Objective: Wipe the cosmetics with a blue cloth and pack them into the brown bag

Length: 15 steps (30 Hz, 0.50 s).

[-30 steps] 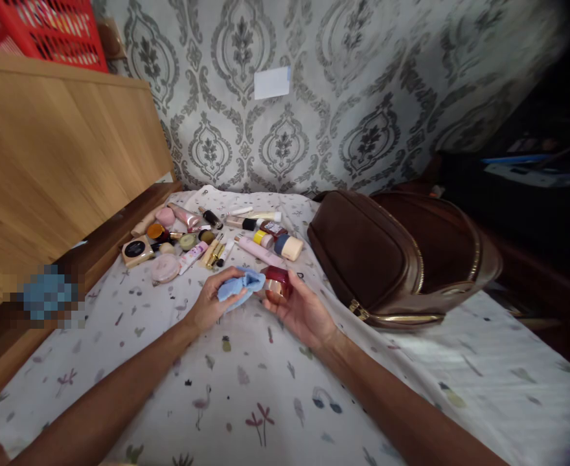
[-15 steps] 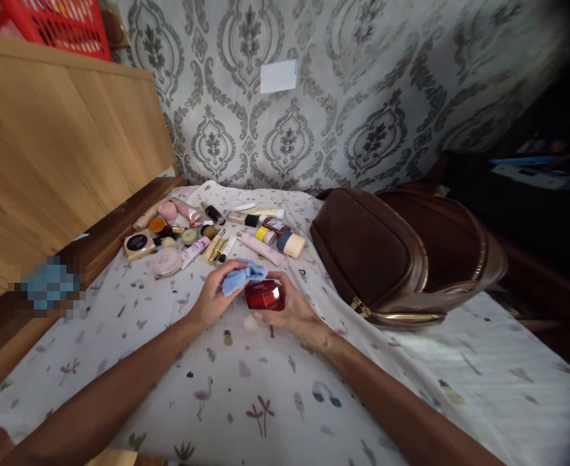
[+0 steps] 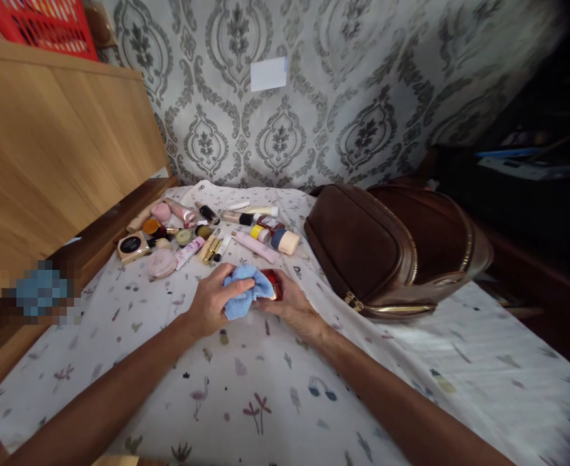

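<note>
My left hand (image 3: pixel 212 303) is closed on a small blue cloth (image 3: pixel 244 292) and presses it against a red jar (image 3: pixel 276 283). My right hand (image 3: pixel 292 305) grips that jar from the right side, low over the bed sheet. Most of the jar is hidden under the cloth; only a red edge shows.
Several cosmetics lie in a cluster (image 3: pixel 202 234) on the printed sheet (image 3: pixel 246 388) beyond my hands. A brown zipped bag (image 3: pixel 387 252) sits to the right. A wooden headboard (image 3: pixel 46 155) runs along the left, with a red basket (image 3: pixel 46 26) on top. Patterned wallpaper is behind.
The red jar was showing beside the cloth half a second ago; now my left hand has moved the blue cloth over it and covers most of it.
</note>
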Each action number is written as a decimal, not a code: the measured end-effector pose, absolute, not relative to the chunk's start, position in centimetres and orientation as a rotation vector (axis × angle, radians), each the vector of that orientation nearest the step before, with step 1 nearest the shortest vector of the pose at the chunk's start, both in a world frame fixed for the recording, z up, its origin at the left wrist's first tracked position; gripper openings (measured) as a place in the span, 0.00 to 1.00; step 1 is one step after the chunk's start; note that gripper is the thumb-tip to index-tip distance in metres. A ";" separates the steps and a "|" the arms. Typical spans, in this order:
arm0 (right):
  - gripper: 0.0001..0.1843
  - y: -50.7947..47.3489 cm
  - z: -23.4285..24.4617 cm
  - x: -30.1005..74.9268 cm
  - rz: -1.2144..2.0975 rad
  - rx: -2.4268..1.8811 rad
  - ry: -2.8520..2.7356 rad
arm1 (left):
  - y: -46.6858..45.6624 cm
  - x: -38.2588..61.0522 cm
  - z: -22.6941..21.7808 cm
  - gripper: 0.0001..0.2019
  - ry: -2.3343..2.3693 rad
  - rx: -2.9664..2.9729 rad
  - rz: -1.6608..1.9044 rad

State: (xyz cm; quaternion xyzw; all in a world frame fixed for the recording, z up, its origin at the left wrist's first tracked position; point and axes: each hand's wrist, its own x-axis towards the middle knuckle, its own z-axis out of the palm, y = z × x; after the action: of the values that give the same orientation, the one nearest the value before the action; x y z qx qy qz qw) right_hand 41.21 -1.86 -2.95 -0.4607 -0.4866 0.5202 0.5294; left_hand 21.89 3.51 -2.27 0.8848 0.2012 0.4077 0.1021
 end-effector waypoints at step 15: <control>0.38 -2.1 -3.7 41.2 0.851 -1.291 -1.439 | 3.5 21.9 -1.4 0.13 0.493 2.673 1.172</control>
State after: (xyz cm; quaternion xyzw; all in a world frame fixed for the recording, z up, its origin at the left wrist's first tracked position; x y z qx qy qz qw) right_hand 41.21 -2.13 -3.74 -0.5320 -0.5930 0.3509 0.4921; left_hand 21.92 3.46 -1.40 0.8993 0.1659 0.3943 0.0910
